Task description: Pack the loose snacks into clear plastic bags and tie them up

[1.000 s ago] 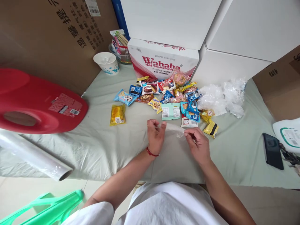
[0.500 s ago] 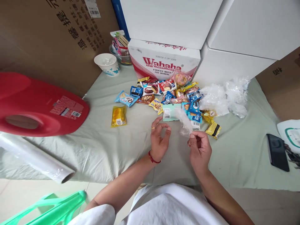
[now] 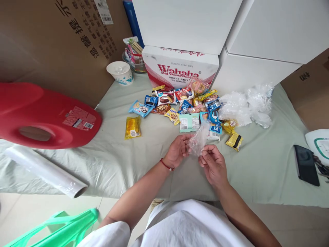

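Left hand (image 3: 177,151) back on clear plastic bag (image 3: 197,141); half second ago only right hand (image 3: 213,164) pinched it. Both now grip bag, snack pile (image 3: 187,103) just beyond.

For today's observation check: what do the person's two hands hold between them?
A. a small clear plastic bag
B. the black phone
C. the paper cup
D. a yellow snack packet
A: both the left hand and right hand pinch a crinkled clear plastic bag above the cloth.
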`<control>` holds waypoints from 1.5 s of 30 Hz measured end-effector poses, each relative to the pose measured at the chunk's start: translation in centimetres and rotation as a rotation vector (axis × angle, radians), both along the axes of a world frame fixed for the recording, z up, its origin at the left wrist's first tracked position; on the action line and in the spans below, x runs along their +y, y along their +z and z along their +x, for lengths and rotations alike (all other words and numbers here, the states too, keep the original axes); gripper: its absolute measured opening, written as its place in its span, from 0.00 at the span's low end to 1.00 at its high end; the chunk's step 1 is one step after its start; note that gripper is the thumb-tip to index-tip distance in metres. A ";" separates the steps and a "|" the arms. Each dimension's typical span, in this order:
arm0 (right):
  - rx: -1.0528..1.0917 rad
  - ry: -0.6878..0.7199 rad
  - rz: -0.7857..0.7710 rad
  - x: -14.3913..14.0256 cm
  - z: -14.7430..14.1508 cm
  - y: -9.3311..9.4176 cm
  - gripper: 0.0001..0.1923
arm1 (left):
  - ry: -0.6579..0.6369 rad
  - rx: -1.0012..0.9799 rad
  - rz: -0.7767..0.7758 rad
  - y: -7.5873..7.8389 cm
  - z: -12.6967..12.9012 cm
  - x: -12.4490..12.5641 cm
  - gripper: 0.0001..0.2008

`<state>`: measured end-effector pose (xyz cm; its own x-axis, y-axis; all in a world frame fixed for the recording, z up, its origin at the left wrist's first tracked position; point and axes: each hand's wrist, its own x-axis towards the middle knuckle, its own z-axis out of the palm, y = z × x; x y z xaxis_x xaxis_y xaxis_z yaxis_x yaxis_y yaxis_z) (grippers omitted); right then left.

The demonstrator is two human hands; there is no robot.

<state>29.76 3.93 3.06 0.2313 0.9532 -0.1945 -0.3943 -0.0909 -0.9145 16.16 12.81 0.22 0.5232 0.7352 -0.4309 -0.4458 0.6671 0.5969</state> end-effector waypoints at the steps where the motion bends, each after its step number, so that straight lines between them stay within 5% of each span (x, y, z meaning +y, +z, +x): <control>1: 0.005 -0.011 0.002 0.1 0.2 -0.1 0.15 | -0.011 -0.015 0.016 0.1 0.0 -0.1 0.23; 8: 0.069 -0.005 -0.009 0.2 1.0 -0.4 0.14 | -0.156 0.027 0.158 0.4 0.0 -0.3 0.21; 15: 0.095 0.038 -0.028 -0.1 1.9 -0.4 0.15 | -0.059 0.017 0.029 -0.5 0.3 -0.1 0.21; 24: 0.025 0.312 0.017 -1.4 1.6 -2.0 0.11 | 0.005 0.104 0.099 -0.1 0.5 -0.4 0.23; 29: -0.001 0.204 -0.037 -1.9 3.0 -2.3 0.15 | 0.134 0.081 0.097 -0.4 0.2 0.1 0.25; 36: -0.311 -0.056 -0.291 -2.9 5.4 -1.2 0.20 | 0.282 0.109 0.116 -0.1 -0.1 0.2 0.25; 41: -0.286 0.072 -0.352 -0.6 3.6 0.4 0.29 | 0.401 0.179 0.263 0.6 0.6 -0.5 0.25; 45: -0.203 0.079 -0.372 1.9 1.6 0.0 0.31 | 0.388 0.261 0.320 0.3 0.7 -0.6 0.26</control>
